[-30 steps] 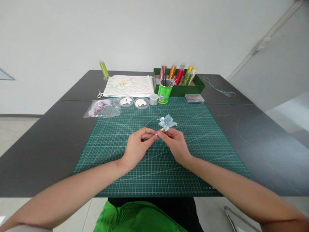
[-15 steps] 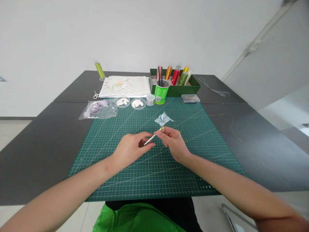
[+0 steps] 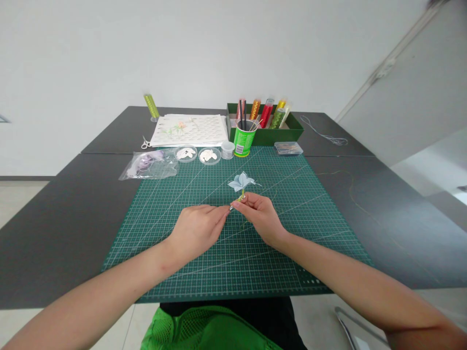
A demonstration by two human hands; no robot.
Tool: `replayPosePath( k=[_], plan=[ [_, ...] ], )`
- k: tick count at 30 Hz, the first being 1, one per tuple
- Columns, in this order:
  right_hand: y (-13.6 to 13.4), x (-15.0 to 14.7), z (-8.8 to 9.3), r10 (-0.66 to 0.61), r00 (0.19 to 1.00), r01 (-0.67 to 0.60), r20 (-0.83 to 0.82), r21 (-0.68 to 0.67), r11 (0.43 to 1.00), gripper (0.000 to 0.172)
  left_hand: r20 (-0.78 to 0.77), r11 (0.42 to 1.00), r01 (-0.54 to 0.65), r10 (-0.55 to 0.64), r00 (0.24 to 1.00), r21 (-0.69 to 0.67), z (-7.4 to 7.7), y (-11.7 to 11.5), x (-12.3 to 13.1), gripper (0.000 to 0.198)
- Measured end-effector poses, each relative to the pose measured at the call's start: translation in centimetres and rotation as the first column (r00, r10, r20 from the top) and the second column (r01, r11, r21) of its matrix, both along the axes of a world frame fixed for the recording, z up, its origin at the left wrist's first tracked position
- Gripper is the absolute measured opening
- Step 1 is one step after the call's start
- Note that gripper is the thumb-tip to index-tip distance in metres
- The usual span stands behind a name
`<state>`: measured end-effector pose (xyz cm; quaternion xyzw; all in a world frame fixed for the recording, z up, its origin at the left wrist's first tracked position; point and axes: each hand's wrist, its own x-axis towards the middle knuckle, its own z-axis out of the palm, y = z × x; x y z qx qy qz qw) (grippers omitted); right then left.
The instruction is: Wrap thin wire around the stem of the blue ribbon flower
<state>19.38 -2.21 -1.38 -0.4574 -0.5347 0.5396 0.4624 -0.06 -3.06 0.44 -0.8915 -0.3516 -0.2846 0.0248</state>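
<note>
A pale blue flower stands tilted above the cutting mat, its short yellow-green stem running down between my fingers. My right hand is closed, thumb and fingers pinching this stem just under the petals. Fingers pressed together, my left hand is closed at the lower, silvery end of the stem, most of which it hides. The two hands' fingertips nearly meet. A fine yellowish thread trails near my right hand and over the mat.
The green cutting mat covers the table's middle. Behind it are a clear bag, two dishes of white pieces, a small tub, a green can, a flat clear case and a green box of thread spools.
My left fingers have closed onto the stem's lower end, which showed as a long silvery piece before. The flower has tipped more upright and moved slightly left, revealing its stem.
</note>
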Motion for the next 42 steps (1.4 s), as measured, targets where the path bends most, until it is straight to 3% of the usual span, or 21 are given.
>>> replayPosePath(
  k=[5, 10, 13, 16, 18, 19, 21, 24, 27, 29, 36, 42],
  plan=[
    [0.1, 0.3, 0.1, 0.054, 0.998, -0.054, 0.033, 0.029, 0.998, 0.038, -0.142, 0.985, 0.115, -0.096, 0.985, 0.127, 0.8, 0.7, -0.8, 0.024],
    [0.3, 0.3, 0.3, 0.147, 0.989, -0.147, 0.007, -0.013, 0.989, 0.044, -0.397, 0.928, 0.285, -0.174, 0.901, 0.239, 2.6, 1.2, -1.7, 0.019],
    [0.4, 0.3, 0.6, 0.183, 0.983, -0.184, -0.024, -0.046, 0.982, 0.047, -0.459, 0.900, 0.351, -0.206, 0.864, 0.258, 2.9, 1.3, -1.8, 0.023],
    [0.4, 0.4, 1.0, 0.167, 0.983, -0.172, -0.071, -0.064, 0.983, 0.045, -0.254, 0.959, 0.261, -0.227, 0.940, 0.112, 2.4, 1.5, -1.6, 0.019],
    [0.5, 0.6, 1.2, 0.145, 0.981, -0.157, -0.130, -0.085, 0.984, 0.042, 0.049, 0.971, 0.175, -0.169, 0.984, -0.162, 1.8, 1.7, -1.4, 0.016],
    [0.5, 0.7, 1.2, 0.138, 0.976, -0.156, -0.166, -0.100, 0.983, 0.041, 0.189, 0.932, 0.170, -0.113, 0.975, -0.320, 1.5, 1.7, -1.3, 0.021],
    [0.4, 0.8, 1.2, 0.136, 0.962, -0.170, -0.235, -0.129, 0.977, 0.040, 0.407, 0.829, 0.226, 0.002, 0.913, -0.512, 1.1, 1.8, -1.0, 0.027],
    [0.2, 0.8, 1.2, 0.172, 0.930, -0.233, -0.325, -0.159, 0.959, 0.040, 0.574, 0.714, 0.357, 0.076, 0.815, -0.602, 1.0, 1.7, -0.5, 0.023],
    [-0.1, 0.7, 1.3, 0.224, 0.895, -0.309, -0.386, -0.173, 0.935, 0.041, 0.644, 0.658, 0.449, 0.071, 0.762, -0.604, 1.1, 1.5, -0.2, 0.014],
    [-0.2, 0.7, 1.4, 0.247, 0.884, -0.338, -0.398, -0.177, 0.924, 0.039, 0.656, 0.649, 0.477, 0.045, 0.754, -0.593, 1.2, 1.4, -0.1, 0.019],
    [-0.1, 0.9, 1.1, 0.342, 0.849, -0.432, -0.402, -0.157, 0.888, 0.038, 0.593, 0.695, 0.468, -0.074, 0.802, -0.546, 1.5, 1.5, -0.3, 0.029],
    [-0.1, 1.1, 1.2, 0.401, 0.880, -0.429, -0.256, -0.064, 0.901, 0.040, 0.554, 0.649, 0.469, -0.088, 0.828, -0.599, 2.2, 1.2, -0.2, 0.022]
  ],
)
